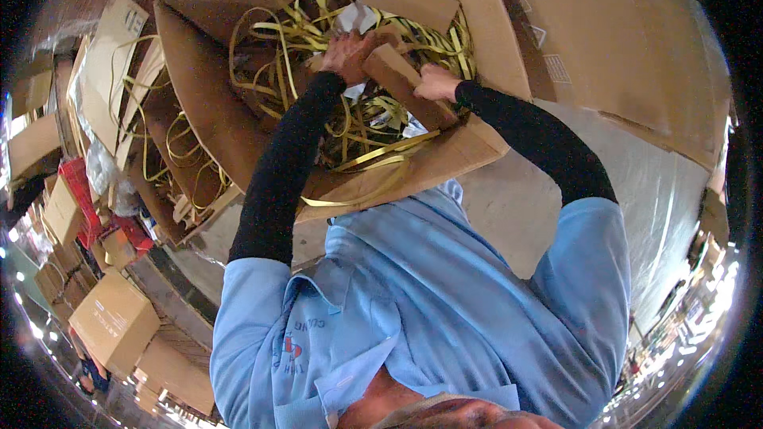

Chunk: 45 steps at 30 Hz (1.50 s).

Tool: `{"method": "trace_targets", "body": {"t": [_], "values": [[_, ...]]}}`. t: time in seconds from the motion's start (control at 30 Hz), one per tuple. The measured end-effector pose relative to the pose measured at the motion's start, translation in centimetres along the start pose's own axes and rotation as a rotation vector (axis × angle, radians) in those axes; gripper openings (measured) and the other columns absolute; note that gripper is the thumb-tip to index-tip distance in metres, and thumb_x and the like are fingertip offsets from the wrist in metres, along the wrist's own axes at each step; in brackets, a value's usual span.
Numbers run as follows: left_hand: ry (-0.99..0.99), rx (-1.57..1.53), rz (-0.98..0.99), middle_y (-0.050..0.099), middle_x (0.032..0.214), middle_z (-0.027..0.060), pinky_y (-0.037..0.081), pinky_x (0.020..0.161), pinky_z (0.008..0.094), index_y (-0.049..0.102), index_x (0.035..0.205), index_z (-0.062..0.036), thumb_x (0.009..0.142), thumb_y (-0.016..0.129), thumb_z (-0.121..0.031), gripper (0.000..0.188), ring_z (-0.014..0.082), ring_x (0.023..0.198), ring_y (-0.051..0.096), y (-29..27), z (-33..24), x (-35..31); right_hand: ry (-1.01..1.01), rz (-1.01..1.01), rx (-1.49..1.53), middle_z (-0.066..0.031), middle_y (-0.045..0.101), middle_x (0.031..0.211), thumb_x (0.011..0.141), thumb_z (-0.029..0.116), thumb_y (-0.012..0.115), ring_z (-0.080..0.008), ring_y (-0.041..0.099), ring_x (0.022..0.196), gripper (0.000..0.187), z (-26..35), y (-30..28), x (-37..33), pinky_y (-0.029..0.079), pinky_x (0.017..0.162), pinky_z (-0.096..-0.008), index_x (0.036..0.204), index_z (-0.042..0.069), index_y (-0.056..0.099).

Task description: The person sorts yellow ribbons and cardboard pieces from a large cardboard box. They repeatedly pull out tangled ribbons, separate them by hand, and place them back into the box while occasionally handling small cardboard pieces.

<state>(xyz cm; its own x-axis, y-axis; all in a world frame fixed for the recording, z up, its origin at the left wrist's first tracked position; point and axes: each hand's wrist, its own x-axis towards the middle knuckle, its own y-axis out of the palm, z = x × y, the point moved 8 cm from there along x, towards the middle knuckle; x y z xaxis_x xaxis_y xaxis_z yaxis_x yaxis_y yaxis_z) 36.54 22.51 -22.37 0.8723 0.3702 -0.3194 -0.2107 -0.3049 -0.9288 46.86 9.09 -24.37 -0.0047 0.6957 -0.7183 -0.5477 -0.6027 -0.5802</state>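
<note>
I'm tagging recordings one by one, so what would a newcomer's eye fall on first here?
First, the tangle of yellow straps in the open cardboard box at top centre. Next, over it, the right hand gripping a brown cardboard piece, with the left hand beside its upper end. Below, the light blue shirt fills the lower middle.
</note>
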Motion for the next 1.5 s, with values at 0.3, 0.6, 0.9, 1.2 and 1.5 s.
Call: {"method": "trace_targets", "body": {"t": [0.3, 0.6, 0.9, 1.2, 1.5], "values": [[-0.091, -0.459, -0.664, 0.056, 0.103, 0.0190, 0.047, 0.085, 0.0511, 0.050, 0.123, -0.0075, 0.072, 0.075, -0.024, 0.060, 0.0423, 0.097, 0.055, -6.5, 4.3, -6.8, 0.032, -0.084, 0.500, -0.0226, 0.056, 0.125, 0.070, 0.028, 0.082, -0.0288, 0.057, 0.112, 0.084, 0.3, -2.1, -1.5, 0.048, 0.091, -0.0374, 0.134, -0.012, 0.045], [-0.139, -1.796, -1.362, 0.060, 0.104, 0.0132, 0.051, 0.087, 0.0412, 0.051, 0.123, 0.0015, 0.086, 0.057, -0.015, 0.041, 0.0268, 0.094, 0.061, -16.1, 12.4, -21.8, -0.639, -0.093, 1.302, -0.0080, 0.058, 0.136, 0.090, 0.019, 0.060, -0.0191, 0.056, 0.121, 0.046, 0.9, -11.8, -6.5, 0.046, 0.103, -0.0328, 0.132, 0.002, 0.055], [-0.039, -2.092, -0.863, 0.058, 0.123, 0.0117, 0.050, 0.093, 0.0389, 0.050, 0.130, -0.0028, 0.093, 0.059, -0.037, 0.051, 0.0222, 0.110, 0.059, -17.2, -0.4, -20.0, -0.737, -0.218, 1.244, -0.0106, 0.068, 0.118, 0.081, 0.009, 0.067, -0.0244, 0.065, 0.107, 0.043, 14.5, -16.0, -14.0, 0.050, 0.096, -0.0378, 0.123, 0.002, 0.062], [0.135, -2.407, -0.751, 0.063, 0.117, 0.0122, 0.055, 0.091, 0.0418, 0.044, 0.140, -0.0021, 0.085, 0.060, -0.053, 0.076, 0.0278, 0.102, 0.065, -11.5, -0.8, -23.0, -0.575, -0.556, 0.765, -0.0201, 0.060, 0.126, 0.095, 0.023, 0.058, -0.0285, 0.058, 0.114, 0.040, 22.7, -14.2, -14.9, 0.046, 0.098, -0.0378, 0.126, -0.001, 0.058], [-0.080, -2.869, -1.219, 0.063, 0.118, 0.0112, 0.048, 0.100, 0.0415, 0.052, 0.134, -0.0074, 0.093, 0.051, -0.056, 0.064, 0.0238, 0.110, 0.061, -9.5, 2.0, -28.7, -0.751, -0.574, -0.019, -0.0258, 0.051, 0.132, 0.091, 0.026, 0.061, -0.0437, 0.047, 0.121, 0.059, 33.8, -9.7, -18.3, 0.034, 0.107, -0.0487, 0.140, -0.003, 0.045]]}}
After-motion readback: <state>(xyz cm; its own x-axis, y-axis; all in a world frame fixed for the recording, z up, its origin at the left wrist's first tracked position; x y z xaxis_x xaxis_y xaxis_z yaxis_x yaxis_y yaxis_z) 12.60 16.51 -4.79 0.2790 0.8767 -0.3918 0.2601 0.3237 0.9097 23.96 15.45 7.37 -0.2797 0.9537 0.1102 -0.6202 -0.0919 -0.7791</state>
